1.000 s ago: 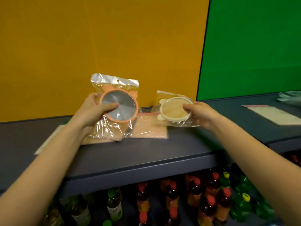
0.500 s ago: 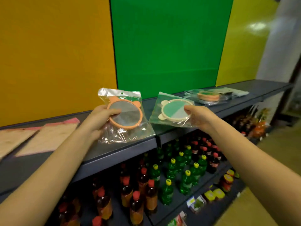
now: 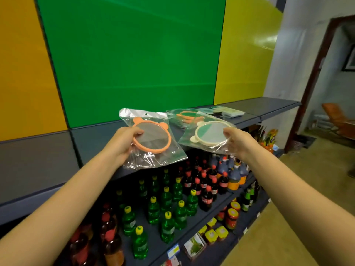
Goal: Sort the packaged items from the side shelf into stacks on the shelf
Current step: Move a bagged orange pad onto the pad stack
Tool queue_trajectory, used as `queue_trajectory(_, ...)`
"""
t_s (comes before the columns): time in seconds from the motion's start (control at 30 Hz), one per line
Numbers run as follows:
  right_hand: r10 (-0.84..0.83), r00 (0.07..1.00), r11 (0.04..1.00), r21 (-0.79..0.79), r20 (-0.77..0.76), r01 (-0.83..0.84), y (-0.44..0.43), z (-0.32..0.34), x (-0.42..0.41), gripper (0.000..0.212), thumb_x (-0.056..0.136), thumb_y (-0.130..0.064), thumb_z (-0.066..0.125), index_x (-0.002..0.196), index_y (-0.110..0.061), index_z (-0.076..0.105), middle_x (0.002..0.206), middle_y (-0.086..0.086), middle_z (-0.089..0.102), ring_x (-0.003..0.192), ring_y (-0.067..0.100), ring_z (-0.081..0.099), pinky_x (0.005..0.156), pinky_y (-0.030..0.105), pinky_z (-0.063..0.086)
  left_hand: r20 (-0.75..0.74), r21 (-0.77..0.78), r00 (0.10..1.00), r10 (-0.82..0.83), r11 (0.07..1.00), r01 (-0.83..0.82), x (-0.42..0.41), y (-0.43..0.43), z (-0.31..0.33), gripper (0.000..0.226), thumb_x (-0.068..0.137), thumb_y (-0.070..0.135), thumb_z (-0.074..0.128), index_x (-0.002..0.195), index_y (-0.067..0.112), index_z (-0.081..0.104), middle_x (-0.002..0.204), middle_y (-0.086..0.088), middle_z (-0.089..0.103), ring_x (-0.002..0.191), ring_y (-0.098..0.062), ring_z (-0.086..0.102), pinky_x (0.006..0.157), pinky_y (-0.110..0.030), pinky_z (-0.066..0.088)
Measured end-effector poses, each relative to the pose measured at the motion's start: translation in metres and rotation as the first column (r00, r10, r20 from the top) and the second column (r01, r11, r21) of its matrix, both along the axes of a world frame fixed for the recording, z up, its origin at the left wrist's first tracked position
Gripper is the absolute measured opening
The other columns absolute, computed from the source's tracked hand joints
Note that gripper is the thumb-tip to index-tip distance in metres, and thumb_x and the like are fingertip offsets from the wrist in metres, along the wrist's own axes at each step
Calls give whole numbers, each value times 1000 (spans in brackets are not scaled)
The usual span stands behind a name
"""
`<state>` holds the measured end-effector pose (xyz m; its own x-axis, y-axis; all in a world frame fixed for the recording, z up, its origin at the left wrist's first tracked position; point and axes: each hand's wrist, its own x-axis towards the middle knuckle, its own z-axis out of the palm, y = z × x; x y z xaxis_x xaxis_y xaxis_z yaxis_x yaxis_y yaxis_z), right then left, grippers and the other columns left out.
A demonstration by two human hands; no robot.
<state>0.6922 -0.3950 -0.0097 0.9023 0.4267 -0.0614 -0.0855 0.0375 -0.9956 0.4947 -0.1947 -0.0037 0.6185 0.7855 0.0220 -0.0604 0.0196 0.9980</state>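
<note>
My left hand (image 3: 123,144) grips an orange-rimmed round mirror with small ears, sealed in a clear bag (image 3: 153,138), above the front of the grey shelf (image 3: 92,139). My right hand (image 3: 237,140) pinches a cream-rimmed round mirror in its own clear bag (image 3: 208,134), held just right of the first. Behind the two bags, more bagged orange mirrors (image 3: 187,116) lie in a pile on the shelf. Flat pale packets (image 3: 229,111) lie farther right on the same shelf.
Below the shelf, rows of green bottles (image 3: 167,206), dark red-capped bottles (image 3: 203,187) and yellow-lidded jars (image 3: 231,217) fill lower shelves. Orange, green and yellow wall panels back the shelf. A doorway (image 3: 326,77) and tan floor open to the right.
My view has swung right along the shelf, from the orange panel to the green and yellow ones. Both hands carried their bagged mirrors along, nearing the pile of bagged mirrors on the shelf.
</note>
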Motion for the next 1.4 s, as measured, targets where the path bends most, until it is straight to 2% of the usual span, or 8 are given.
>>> queue_trajectory(0.4,66,997,993,98,-47,-61,49,24,109,13,92,-16,49,79,-14,53,74,-1,54,59,12,49,45,20,42,-19,84,996,88,993,-86,89,39,26,13,89,9,52,77,8,56,65,-3,51,58,-13,52,65,-26,48)
queue_trajectory(0.53,130,991,991,21,-11,-130,87,31,145,19,94,-14,49,75,-14,50,71,0,51,53,11,50,37,16,35,-50,21,986,158,987,-157,106,67,41,13,88,13,54,75,11,55,40,3,55,33,-8,55,39,-22,53)
queue_trajectory(0.63,175,984,985,-2,29,-175,118,34,171,5,94,-8,48,92,-9,52,71,3,51,42,7,56,28,8,32,-16,15,983,182,983,-182,124,79,50,13,88,13,53,76,10,56,35,3,56,30,-8,55,36,-19,50)
queue_trajectory(0.73,223,975,975,-29,20,-222,144,34,195,10,93,-4,48,84,-8,53,74,5,54,60,13,53,36,16,43,37,-4,979,203,979,-203,139,83,55,13,89,11,52,77,7,56,43,-1,59,32,-7,57,37,-18,50)
queue_trajectory(0.93,360,927,923,-186,105,-338,179,33,226,9,89,-5,55,80,-3,55,74,11,58,60,19,55,49,25,45,26,-52,974,225,973,-224,161,84,53,12,91,11,50,83,9,58,52,0,65,37,-5,60,41,-18,53)
queue_trajectory(1.03,467,830,834,-465,304,-298,190,32,242,19,80,-18,64,84,0,64,90,19,67,79,28,62,72,36,51,24,-61,964,264,963,-262,173,77,50,19,91,12,49,74,13,57,45,7,62,33,-3,57,38,-16,51)
queue_trajectory(1.17,667,577,629,-772,472,-95,188,46,253,30,79,-32,62,100,-11,63,97,11,59,86,25,51,70,29,42,-24,-41,942,334,942,-334,190,71,45,17,90,13,51,74,15,56,71,3,53,33,-2,51,41,-16,51)
queue_trajectory(1.4,742,364,580,-811,563,71,185,54,278,57,88,-48,51,124,-4,55,134,17,53,119,36,53,94,36,44,-13,-39,951,309,950,-309,243,49,48,21,93,10,47,74,11,57,41,5,62,34,-3,57,41,-18,53)
